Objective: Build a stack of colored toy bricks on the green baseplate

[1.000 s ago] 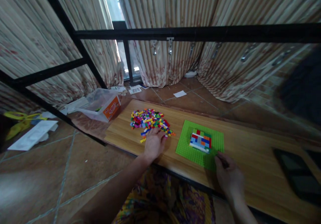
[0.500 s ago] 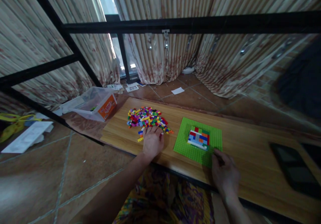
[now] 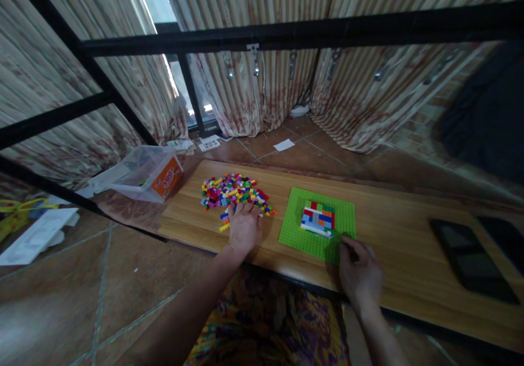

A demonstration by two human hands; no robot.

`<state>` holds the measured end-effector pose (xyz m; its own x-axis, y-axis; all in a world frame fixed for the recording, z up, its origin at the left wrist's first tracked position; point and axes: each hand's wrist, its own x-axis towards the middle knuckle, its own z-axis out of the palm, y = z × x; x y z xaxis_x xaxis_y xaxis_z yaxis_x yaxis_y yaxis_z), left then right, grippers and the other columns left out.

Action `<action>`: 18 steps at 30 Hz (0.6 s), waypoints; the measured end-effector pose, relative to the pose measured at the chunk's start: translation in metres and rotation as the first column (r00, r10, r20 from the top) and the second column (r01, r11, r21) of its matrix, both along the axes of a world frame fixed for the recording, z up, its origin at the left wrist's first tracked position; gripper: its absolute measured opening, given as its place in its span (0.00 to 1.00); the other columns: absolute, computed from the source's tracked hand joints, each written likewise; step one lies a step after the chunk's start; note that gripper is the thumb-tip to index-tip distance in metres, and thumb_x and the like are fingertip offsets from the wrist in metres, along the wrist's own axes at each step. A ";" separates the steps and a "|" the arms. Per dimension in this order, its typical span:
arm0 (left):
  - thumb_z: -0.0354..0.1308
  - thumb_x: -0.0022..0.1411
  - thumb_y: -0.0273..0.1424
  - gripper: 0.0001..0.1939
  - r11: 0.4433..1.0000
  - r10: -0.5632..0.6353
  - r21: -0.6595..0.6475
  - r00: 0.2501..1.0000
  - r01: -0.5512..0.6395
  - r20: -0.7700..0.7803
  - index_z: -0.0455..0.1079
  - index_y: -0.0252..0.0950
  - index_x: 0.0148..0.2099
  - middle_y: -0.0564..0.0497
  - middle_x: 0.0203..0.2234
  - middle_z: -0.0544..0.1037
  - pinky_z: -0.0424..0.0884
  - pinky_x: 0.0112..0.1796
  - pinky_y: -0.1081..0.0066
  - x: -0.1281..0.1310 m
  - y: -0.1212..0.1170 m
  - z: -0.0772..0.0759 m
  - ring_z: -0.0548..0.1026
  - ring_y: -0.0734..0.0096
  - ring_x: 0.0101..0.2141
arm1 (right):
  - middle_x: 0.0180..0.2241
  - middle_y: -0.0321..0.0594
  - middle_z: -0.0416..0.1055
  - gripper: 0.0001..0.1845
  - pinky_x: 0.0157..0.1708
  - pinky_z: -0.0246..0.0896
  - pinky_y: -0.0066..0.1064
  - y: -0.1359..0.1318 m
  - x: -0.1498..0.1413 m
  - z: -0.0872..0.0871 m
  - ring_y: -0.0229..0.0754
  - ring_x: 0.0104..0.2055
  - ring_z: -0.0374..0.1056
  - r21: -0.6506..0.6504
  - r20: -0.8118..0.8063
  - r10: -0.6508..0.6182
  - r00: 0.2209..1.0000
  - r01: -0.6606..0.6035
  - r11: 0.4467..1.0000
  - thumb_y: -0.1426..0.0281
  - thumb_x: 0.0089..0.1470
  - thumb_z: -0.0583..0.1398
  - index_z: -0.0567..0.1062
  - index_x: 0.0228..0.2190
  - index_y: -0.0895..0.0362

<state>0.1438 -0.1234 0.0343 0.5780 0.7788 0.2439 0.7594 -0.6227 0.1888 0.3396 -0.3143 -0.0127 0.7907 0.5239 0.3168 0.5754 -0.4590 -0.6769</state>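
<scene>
My left hand (image 3: pixel 244 228) rests at the near edge of a pile of small coloured toy bricks (image 3: pixel 233 190). Its fingers curl down among the bricks, and the fingertips are hidden; a bit of white shows beside the thumb. On the green baseplate (image 3: pixel 292 229) to the right sits a low, roughly square build of mixed bricks (image 3: pixel 318 219), with a white row along its near side. At the baseplate's near right corner is my right hand (image 3: pixel 360 270), its thumb and forefinger pinched together. Whatever they hold is too small to tell.
The wooden table (image 3: pixel 401 246) carries a dark phone-like device (image 3: pixel 470 259) at the right, with another dark slab (image 3: pixel 501 240) behind it. A clear plastic box (image 3: pixel 141 177) with an orange label stands beyond the left end. A black metal bar (image 3: pixel 286 39) crosses above the far side.
The whole view has shifted slightly, so everything sits a little further left. Both hands keep about the same place over the bricks and the baseplate corner.
</scene>
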 end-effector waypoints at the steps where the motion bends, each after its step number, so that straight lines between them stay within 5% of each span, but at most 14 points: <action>1: 0.54 0.62 0.29 0.06 1.000 -0.006 0.005 1.000 0.006 -0.011 0.73 0.39 0.37 0.47 0.39 0.78 0.58 0.51 0.50 0.000 0.001 0.000 0.69 0.55 0.45 | 0.38 0.49 0.75 0.20 0.40 0.64 0.38 0.000 0.000 0.000 0.48 0.37 0.70 0.004 0.004 -0.001 1.000 0.001 1.000 0.59 0.54 0.53 0.78 0.38 0.59; 18: 0.54 0.60 0.26 0.08 0.970 -0.235 0.034 0.962 0.242 -0.142 0.73 0.38 0.33 0.45 0.39 0.77 0.55 0.53 0.43 0.005 0.017 0.010 0.70 0.53 0.46 | 0.37 0.48 0.75 0.19 0.38 0.64 0.37 0.003 -0.002 -0.002 0.46 0.36 0.71 0.057 0.011 0.011 1.000 -0.011 0.998 0.60 0.56 0.52 0.78 0.36 0.58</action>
